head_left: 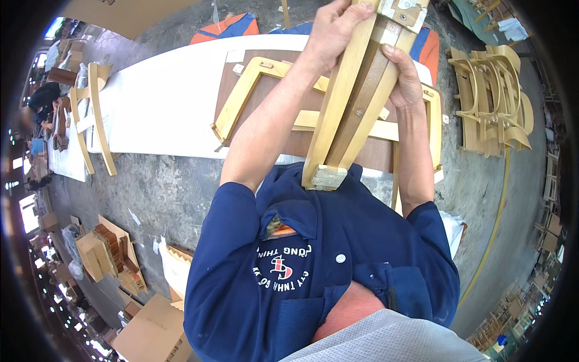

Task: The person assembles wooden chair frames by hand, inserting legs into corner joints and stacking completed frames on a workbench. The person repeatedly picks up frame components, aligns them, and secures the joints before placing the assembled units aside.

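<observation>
In front of my chest I hold a bundle of long, pale and brown wooden bars (354,99), tilted, with light-coloured pads at its near and far ends. My left hand (338,33) is closed round its left side near the far end, thumb on top. A little nearer, my right hand (405,78) grips the right side, its thumb on top; its other fingers are mostly hidden. Below the bundle lies a brown panel (265,111) with an angled yellow wooden frame (240,99) on it. White sheeting (163,93) covers the table under the panel.
Curved wooden chair parts (491,99) stand stacked on the floor at right. At far left a wooden frame (96,114) leans by the table, with a person (43,102) behind. Cardboard boxes (151,332) sit at lower left. Orange and blue cloth (226,29) shows beyond the table.
</observation>
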Action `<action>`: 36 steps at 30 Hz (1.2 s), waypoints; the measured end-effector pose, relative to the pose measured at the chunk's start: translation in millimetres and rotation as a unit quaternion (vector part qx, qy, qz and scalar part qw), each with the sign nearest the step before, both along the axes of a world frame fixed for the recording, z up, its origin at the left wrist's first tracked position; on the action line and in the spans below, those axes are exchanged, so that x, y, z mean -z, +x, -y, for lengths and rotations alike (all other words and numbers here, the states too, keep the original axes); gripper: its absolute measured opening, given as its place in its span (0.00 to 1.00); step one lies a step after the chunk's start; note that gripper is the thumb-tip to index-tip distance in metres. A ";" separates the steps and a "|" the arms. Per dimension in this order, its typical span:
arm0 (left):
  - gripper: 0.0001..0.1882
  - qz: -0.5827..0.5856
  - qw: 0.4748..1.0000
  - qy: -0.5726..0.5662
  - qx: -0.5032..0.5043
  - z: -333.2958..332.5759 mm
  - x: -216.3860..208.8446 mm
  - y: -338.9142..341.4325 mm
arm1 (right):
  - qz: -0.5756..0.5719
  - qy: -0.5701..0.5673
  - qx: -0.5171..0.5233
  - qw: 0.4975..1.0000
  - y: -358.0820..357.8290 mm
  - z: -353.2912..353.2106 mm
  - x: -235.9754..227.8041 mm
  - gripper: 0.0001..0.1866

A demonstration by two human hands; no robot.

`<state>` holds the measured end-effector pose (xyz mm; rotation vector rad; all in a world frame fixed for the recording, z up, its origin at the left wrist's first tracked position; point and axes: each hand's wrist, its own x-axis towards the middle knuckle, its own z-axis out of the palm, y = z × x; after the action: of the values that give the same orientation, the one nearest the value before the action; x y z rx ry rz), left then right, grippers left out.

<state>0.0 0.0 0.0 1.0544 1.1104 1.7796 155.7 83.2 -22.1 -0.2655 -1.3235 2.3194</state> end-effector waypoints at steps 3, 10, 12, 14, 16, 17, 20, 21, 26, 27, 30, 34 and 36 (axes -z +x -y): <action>0.30 0.026 0.997 0.061 -0.044 -0.9 9.9 14.1 | 0.035 0.005 0.029 0.999 -1.1 11.6 4.7 0.27; 0.35 -0.077 0.993 -0.063 -0.061 57.2 31.9 40.1 | 0.010 -0.064 0.042 0.997 -22.3 7.6 -0.9 0.20; 0.42 -0.234 0.955 -0.094 -0.159 101.1 70.3 79.0 | 0.008 -0.034 0.041 0.999 -18.5 -14.7 9.3 0.17; 0.41 -0.252 0.940 -0.070 -0.219 116.0 95.3 89.5 | 0.016 -0.042 0.058 0.997 -31.0 -24.7 16.5 0.17; 0.41 -0.218 0.946 -0.079 -0.227 116.6 90.8 84.5 | 0.047 -0.055 0.089 0.993 -50.3 -37.0 31.9 0.16; 0.40 -0.199 0.953 -0.126 -0.189 117.3 83.7 77.3 | 0.045 -0.060 0.073 0.994 -56.4 -38.8 27.3 0.16; 0.29 -0.135 0.978 -0.086 -0.134 115.4 61.9 45.6 | 0.090 -0.041 0.127 0.987 -91.8 -42.2 50.1 0.15; 0.30 -0.129 0.980 -0.080 -0.130 115.1 59.7 35.4 | 0.100 -0.055 0.161 0.980 -106.2 -57.5 80.8 0.15; 0.30 -0.066 0.982 -0.102 -0.146 143.8 46.3 -19.0 | 0.122 0.076 0.155 0.977 -140.9 38.6 9.4 0.14; 0.30 -0.057 0.981 -0.103 -0.157 150.3 45.2 -34.9 | 0.116 0.076 0.149 0.979 -156.0 43.0 10.7 0.15; 0.29 -0.068 0.976 -0.069 -0.195 177.4 62.6 -74.0 | 0.118 0.096 0.146 0.977 -202.9 69.3 9.0 0.16; 0.35 -0.079 0.964 -0.095 -0.237 253.8 71.2 -133.8 | 0.130 0.164 0.175 0.962 -253.4 146.6 10.5 0.17; 0.34 -0.042 0.964 -0.123 -0.230 296.5 77.4 -176.1 | 0.127 0.178 0.196 0.956 -283.2 169.7 15.4 0.28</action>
<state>-176.1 -296.5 -77.4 0.7671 1.6892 1.8886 -127.5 -86.5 -37.6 -0.6594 -1.6123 1.7252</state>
